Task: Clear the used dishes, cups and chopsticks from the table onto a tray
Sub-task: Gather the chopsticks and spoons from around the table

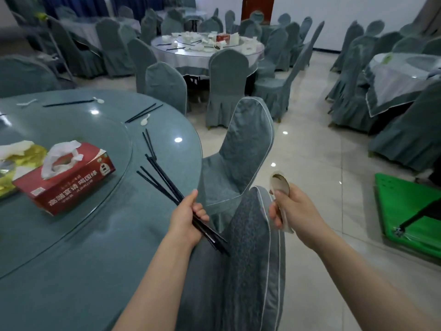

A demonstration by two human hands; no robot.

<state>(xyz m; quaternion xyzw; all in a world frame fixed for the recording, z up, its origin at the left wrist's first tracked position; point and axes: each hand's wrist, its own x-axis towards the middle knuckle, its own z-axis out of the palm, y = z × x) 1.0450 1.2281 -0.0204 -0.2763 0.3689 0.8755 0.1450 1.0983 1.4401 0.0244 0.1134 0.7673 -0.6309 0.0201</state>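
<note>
At the table's near edge [143, 235], my left hand [186, 218] grips a bundle of black chopsticks [164, 180] near their thick ends; they look light, stiff and slippery, so I'd clamp mid-length. My right hand [290, 207] pinches stacked spoons [280, 183], probably fragile, over the chair [248, 235].

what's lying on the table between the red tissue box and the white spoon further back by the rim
In the head view, one loose pair of black chopsticks lies between the red cardboard tissue box and the white plastic spoon; the teal table is otherwise bare there.
</note>
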